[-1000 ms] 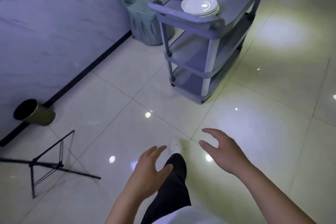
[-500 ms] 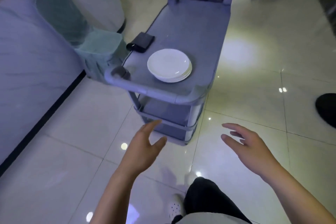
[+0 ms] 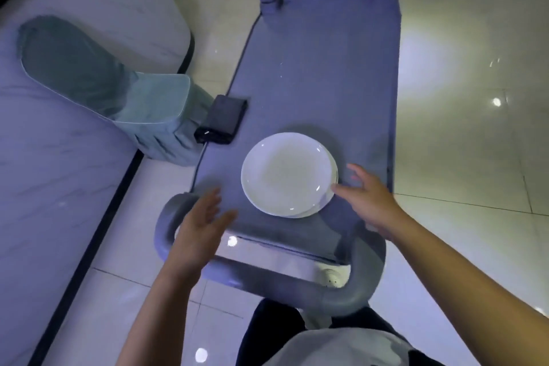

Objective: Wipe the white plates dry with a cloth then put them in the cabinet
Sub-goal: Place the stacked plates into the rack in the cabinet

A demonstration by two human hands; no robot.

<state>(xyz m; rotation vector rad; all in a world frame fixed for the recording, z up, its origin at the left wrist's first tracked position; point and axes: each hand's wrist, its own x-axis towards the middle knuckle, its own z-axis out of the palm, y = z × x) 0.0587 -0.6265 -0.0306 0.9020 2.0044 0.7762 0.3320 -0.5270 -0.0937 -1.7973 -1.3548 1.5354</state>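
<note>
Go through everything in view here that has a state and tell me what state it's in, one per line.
white plates: stacked on the cart, not held
left hand: open, above the cart's near edge, holding nothing
right hand: open, fingers at the stack's rim
dark folded cloth: lying on the cart, untouched
cart: top shelf holding plates and cloth

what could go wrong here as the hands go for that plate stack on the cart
1. The white plates are stacked slightly offset, lower rims showing at the right edge, so lifting by one rim with the right hand could let the lower ones slide.
2. The left hand is open over the cart near its handle; bumping it may roll the cart on the glossy floor.
3. The dark folded cloth hangs over the cart's left edge and could drop.
</note>
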